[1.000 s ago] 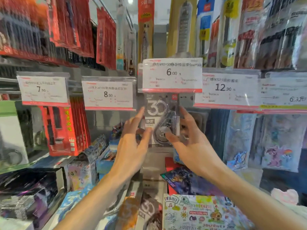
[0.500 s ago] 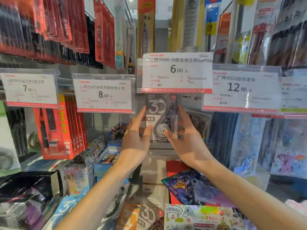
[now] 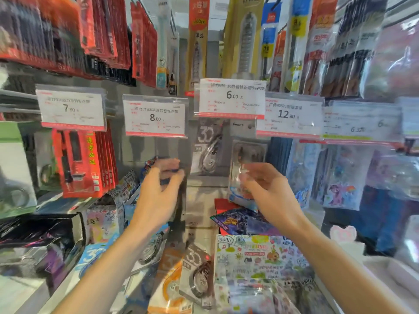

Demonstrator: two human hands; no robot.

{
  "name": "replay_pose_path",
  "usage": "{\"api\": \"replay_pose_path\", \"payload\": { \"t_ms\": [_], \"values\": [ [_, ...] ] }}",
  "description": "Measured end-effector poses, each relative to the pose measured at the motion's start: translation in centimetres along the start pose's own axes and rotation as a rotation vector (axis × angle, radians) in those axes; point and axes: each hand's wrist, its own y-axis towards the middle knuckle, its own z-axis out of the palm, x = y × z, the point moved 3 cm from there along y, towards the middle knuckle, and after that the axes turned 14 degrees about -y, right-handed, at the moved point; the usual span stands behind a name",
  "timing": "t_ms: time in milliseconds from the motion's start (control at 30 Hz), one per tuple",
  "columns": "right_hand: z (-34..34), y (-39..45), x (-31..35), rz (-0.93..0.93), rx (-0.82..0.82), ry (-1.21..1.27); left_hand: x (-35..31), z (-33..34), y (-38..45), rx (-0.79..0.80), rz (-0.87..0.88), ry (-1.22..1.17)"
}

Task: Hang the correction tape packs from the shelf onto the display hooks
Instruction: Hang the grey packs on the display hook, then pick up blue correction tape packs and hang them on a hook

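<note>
A grey tape pack (image 3: 207,147) hangs under the 6.00 tag (image 3: 231,98). Below the tag, left hand (image 3: 158,196) and right hand (image 3: 269,191) hover loosely curled, holding nothing.

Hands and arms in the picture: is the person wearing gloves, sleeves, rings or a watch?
No. The left hand and right hand are bare: no gloves, and no rings that I can see. Both forearms are bare to the picture's edge, with no sleeves, watch or bracelet showing.

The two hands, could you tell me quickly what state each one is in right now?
Left hand: open, fingers loosely curled, holding nothing.
Right hand: open, fingers relaxed, holding nothing; the grey correction tape pack hangs apart from both.
</note>
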Motion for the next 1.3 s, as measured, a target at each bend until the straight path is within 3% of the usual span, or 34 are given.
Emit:
{"api": "replay_pose_path", "payload": {
  "t_ms": [400, 767, 1133, 1300],
  "values": [
    [-2.5, -12.6, -2.0, 0.082, -0.002, 0.201, -3.6, -5.6, -13.3, -0.113, -0.091, -0.12],
    [0.3, -19.8, -3.8, 0.21, 0.141, 0.271, -4.5, -9.7, -23.1, -0.25, -0.201, -0.154],
    [7.3, -18.5, 1.8, 0.122, 0.096, 0.222, -1.6, -20.6, -19.7, -0.305, -0.204, -0.158],
    [12.4, -16.9, 3.5, 0.177, 0.029, 0.198, 0.8, -25.8, -14.8, -0.223, -0.242, -0.145]
  ]
}}
